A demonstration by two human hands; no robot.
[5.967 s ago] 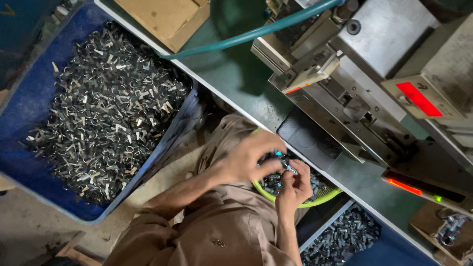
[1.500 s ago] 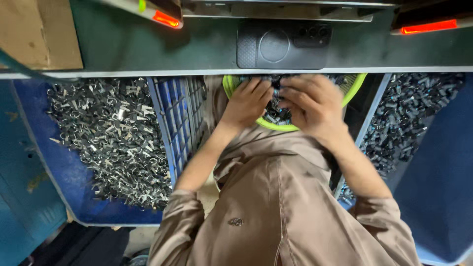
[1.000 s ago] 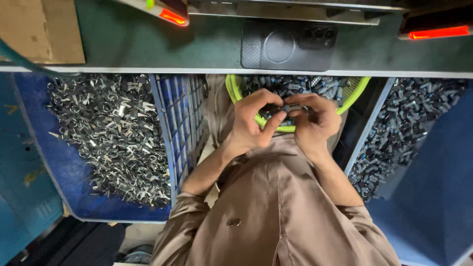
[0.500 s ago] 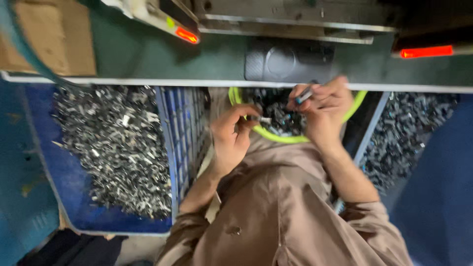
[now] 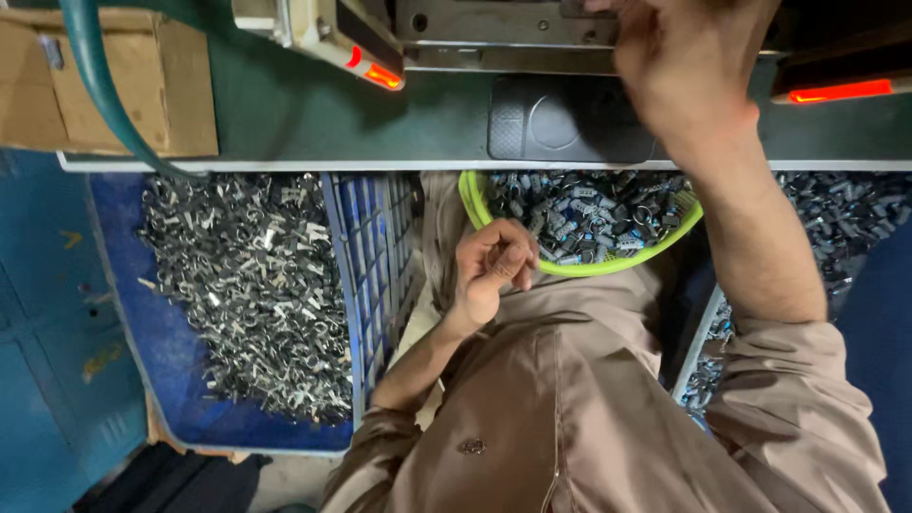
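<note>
- Now your right hand (image 5: 684, 71) has left the lap and is raised at the machine (image 5: 494, 28) above the counter (image 5: 285, 114); half a second ago it was pinching a small part over the green bowl (image 5: 579, 269). The hand is blurred and its grip is turned away, so I cannot tell whether it still grasps that part or has let it go.
- Your left hand (image 5: 489, 271) has stayed low, just beside the bowl's near rim. Its fingers are curled in toward the thumb, a loose pinching grip; whether a small piece sits inside is too hidden to say.
- To my eye that split means the two hands are done working together on one piece: one is up at the machine, the other waits by the supply.
- The small dark metal parts (image 5: 594, 209) lie heaped in the bowl, directly beyond your left grip and below your right forearm.
- Counts: one green bowl, one blue crate (image 5: 190, 418) of shiny metal clips (image 5: 256, 294) well off to the left of your left grip, one more heap of dark parts (image 5: 845, 214) to the right of your right forearm, one cardboard box (image 5: 114, 85) on the counter, one green hose (image 5: 104, 95), two red lights on the machine. The loose pieces are too many to count.
</note>
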